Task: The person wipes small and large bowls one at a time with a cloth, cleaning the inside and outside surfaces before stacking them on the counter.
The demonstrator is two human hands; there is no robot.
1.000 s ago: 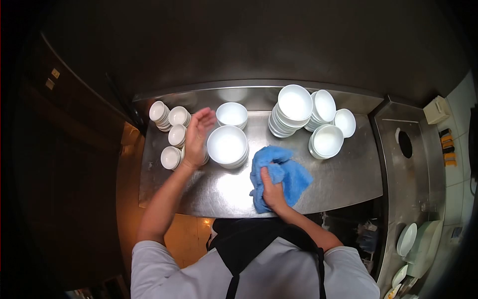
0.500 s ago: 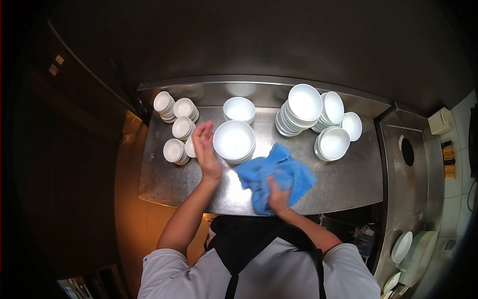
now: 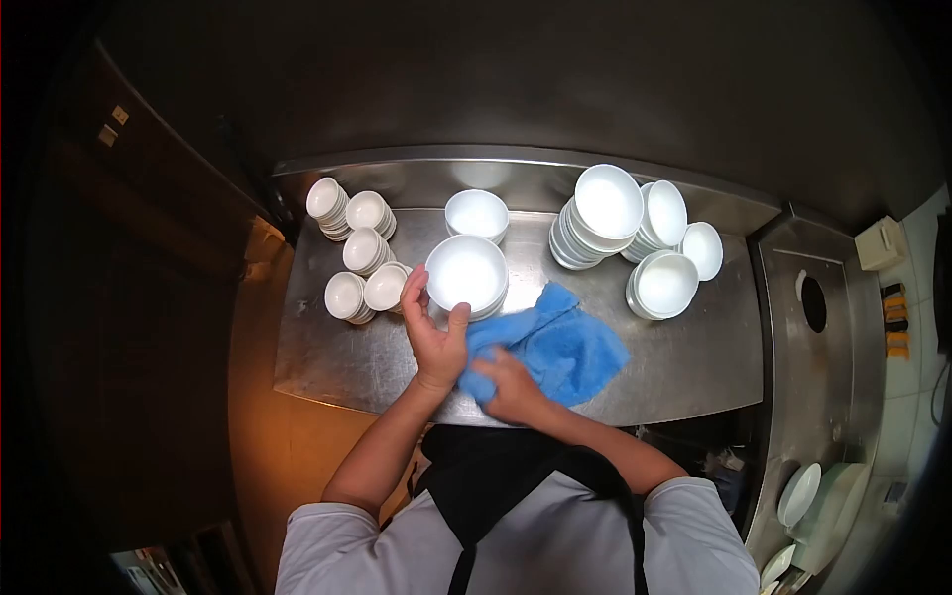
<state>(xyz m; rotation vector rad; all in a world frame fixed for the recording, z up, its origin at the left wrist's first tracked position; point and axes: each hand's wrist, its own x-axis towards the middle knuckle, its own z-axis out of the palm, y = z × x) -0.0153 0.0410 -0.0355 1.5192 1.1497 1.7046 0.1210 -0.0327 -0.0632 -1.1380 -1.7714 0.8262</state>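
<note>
Centrally, left hand [image 3: 436,344] open beside stacked white bowls [image 3: 467,270], right hand [image 3: 516,389] blurred on blue cloth [image 3: 578,357], its grip unclear

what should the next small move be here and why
Probably slide the blue cloth rightward along the steel counter with the right hand, which is on that cloth: the left hand, open beside the near middle stack of white bowls, crowds the cloth's left end, while bare metal lies to its right.

Metal tbl [image 3: 694,367] w/ blue cloth [image 3: 573,355], 5 sm. bowl stacks [image 3: 363,249] L, lg. bowls [image 3: 466,272] ctr/R.
</note>
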